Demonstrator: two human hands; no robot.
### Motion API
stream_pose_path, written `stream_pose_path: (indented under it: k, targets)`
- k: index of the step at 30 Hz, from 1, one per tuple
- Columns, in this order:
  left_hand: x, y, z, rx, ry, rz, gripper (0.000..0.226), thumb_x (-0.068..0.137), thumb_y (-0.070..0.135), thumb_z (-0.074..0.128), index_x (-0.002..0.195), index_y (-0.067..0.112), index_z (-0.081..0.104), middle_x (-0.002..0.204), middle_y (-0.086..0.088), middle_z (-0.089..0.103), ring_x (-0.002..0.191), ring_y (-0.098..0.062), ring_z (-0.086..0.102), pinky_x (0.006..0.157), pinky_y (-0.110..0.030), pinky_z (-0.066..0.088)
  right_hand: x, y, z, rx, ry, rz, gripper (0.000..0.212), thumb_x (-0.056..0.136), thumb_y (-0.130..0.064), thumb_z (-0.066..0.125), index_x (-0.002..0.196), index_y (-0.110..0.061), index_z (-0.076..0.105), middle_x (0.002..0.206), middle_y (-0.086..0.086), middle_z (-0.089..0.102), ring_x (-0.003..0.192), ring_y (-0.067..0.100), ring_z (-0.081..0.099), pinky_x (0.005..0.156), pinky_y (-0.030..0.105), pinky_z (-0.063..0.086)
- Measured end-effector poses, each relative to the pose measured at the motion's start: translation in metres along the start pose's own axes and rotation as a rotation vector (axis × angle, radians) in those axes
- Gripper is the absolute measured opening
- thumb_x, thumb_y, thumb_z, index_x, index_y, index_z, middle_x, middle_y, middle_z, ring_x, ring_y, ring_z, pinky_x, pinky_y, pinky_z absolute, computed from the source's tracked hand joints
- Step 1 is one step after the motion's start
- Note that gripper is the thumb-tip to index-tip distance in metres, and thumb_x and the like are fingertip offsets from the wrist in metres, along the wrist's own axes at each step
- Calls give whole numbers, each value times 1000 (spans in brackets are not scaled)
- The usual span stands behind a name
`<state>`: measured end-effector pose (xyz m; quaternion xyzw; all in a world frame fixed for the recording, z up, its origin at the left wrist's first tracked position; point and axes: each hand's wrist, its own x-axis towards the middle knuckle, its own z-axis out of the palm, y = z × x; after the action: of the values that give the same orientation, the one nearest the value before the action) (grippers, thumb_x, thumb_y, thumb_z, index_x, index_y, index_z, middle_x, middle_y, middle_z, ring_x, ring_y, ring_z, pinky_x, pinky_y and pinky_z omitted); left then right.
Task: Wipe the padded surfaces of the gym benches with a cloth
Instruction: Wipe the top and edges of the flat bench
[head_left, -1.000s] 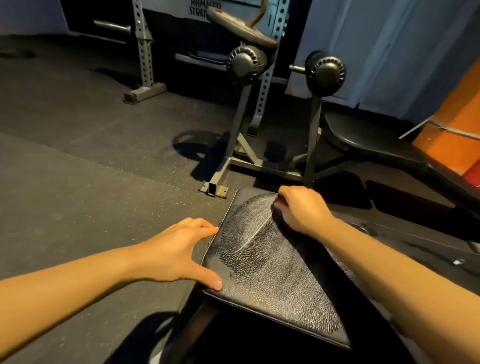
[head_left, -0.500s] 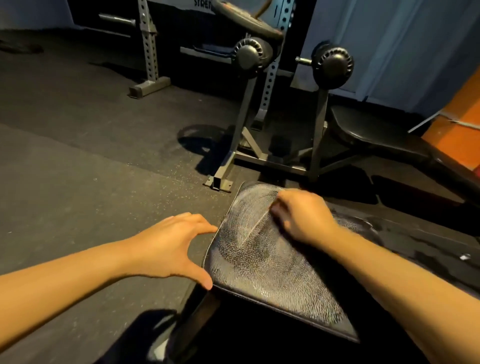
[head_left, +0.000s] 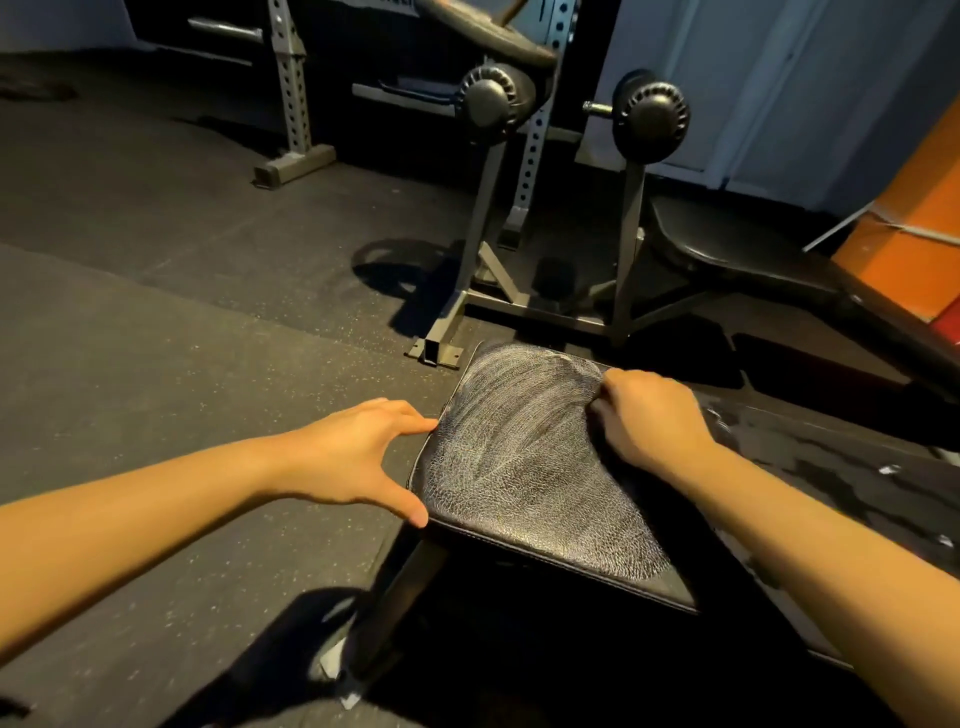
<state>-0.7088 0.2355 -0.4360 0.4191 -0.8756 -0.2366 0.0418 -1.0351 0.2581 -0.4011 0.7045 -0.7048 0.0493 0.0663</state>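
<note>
Two bare hands are on the job at the lower centre of the frame, both at the black, cracked leather bench pad (head_left: 524, 499) that fills the middle foreground. The left hand (head_left: 358, 457) comes in from the lower left, spread wide, thumb tip touching the pad's near left corner and index fingertip against its left edge, palm hanging out over the dark speckled rubber floor (head_left: 156, 364). The right hand (head_left: 649, 415) reaches in from the lower right, knuckles up, fingers curled tight and pressed down on the pad's far right side; the cloth cannot be made out beneath it, so I cannot tell what that fist holds. Look at the surface: pale curved streaks (head_left: 519, 410) fan across the far half of the pad, running left from those knuckles. Under the near edge a grey steel leg (head_left: 395, 597) slants down to the floor. Just beyond the pad, upper centre, stands a grey steel frame (head_left: 483, 223) carrying two black ribbed round rollers, one on the left (head_left: 491, 101) and one on the right (head_left: 652, 119). At the right, a second black padded bench (head_left: 727, 249) stretches towards an orange wall panel (head_left: 909, 249), and a grey perforated upright (head_left: 291, 93) stands at upper left.
</note>
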Motion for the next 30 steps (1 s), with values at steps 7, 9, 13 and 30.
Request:
stream_pose_path:
  k: [7, 9, 13, 30]
  targets:
    - [6, 14, -13, 61, -47, 0, 114, 59, 79, 81, 153, 27, 43, 145, 16, 44, 135, -4, 37, 116, -26, 33, -45, -126, -4, 268, -100, -279, 11, 97, -32, 58, 96, -21, 56, 97, 1, 67, 93, 30, 66, 71, 38, 50]
    - [8, 19, -12, 43, -38, 1, 119, 59, 81, 79, 156, 27, 38, 150, 15, 39, 139, -7, 33, 118, -28, 30, -73, -108, -5, 329, -96, -405, 13, 97, -36, 57, 99, -23, 59, 101, 1, 69, 94, 30, 65, 74, 43, 53]
    - [15, 33, -1, 44, 83, 56, 121, 62, 87, 71, 158, 26, 33, 155, 19, 32, 141, -1, 28, 120, -27, 26, -67, 23, 3, 66, -1, 3, 22, 96, -44, 52, 100, -23, 57, 104, 0, 71, 100, 30, 66, 79, 41, 54]
    - [63, 67, 17, 233, 158, 86, 115, 59, 102, 24, 146, 33, 53, 151, 18, 46, 142, -4, 38, 117, -31, 29, -47, 130, 0, -82, -14, 411, 16, 90, -28, 61, 102, -18, 58, 109, 9, 70, 101, 35, 65, 75, 38, 48]
